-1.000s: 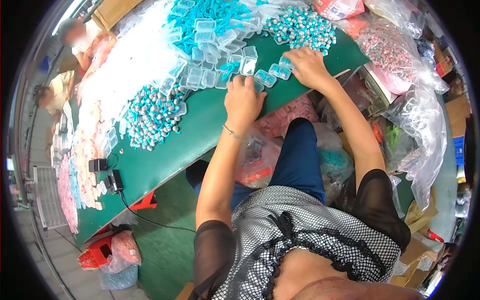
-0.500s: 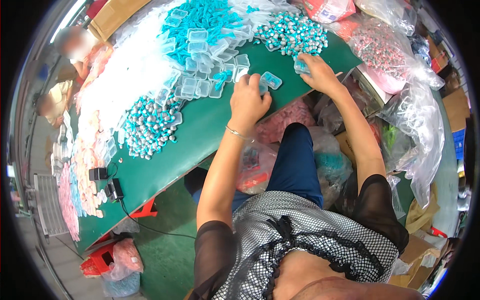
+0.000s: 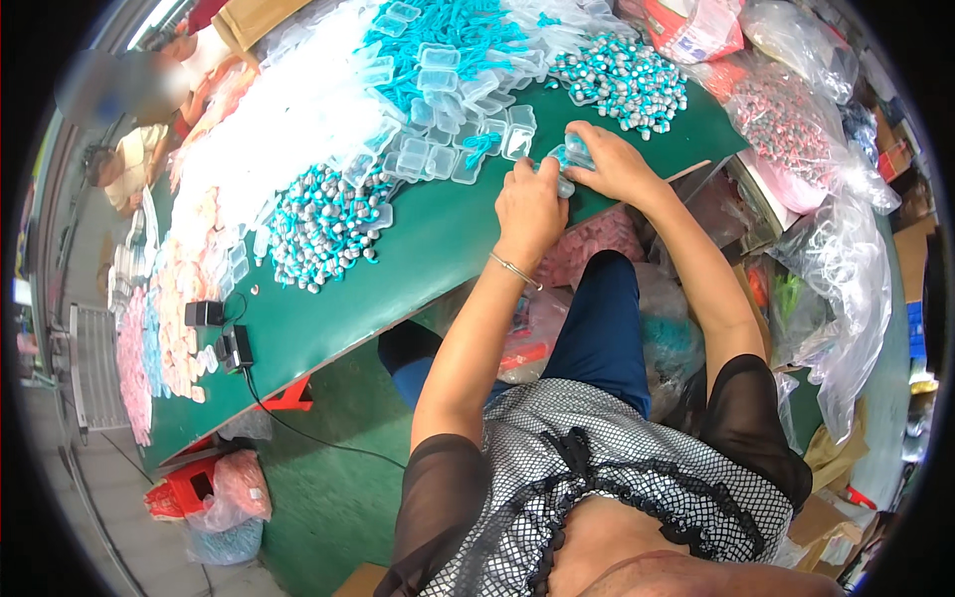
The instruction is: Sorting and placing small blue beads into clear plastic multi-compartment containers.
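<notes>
My right hand [image 3: 619, 169] pinches a small clear plastic box [image 3: 578, 151] with teal inside, over the green tabletop. Close against it on the left, my left hand [image 3: 532, 207] has its fingers curled round the edge of another clear plastic box [image 3: 565, 187], mostly hidden by the fingers. The two hands almost touch. Just beyond them lie several open clear boxes [image 3: 441, 159], and one holds a teal cord piece [image 3: 482, 146]. Behind these rises a heap of teal cords [image 3: 458, 35].
Grey-and-teal small pieces are heaped at left [image 3: 323, 229] and far right [image 3: 627, 85]. Black adapters [image 3: 234, 348] with a cable lie by the table's [image 3: 408, 269] near left edge. Plastic bags [image 3: 836, 269] crowd the right. Two people sit across at far left.
My right hand has brought its box leftward, down to my left hand. My left fingers have closed in beside it, where a filled box lay in the open before. The whole view has shifted slightly.
</notes>
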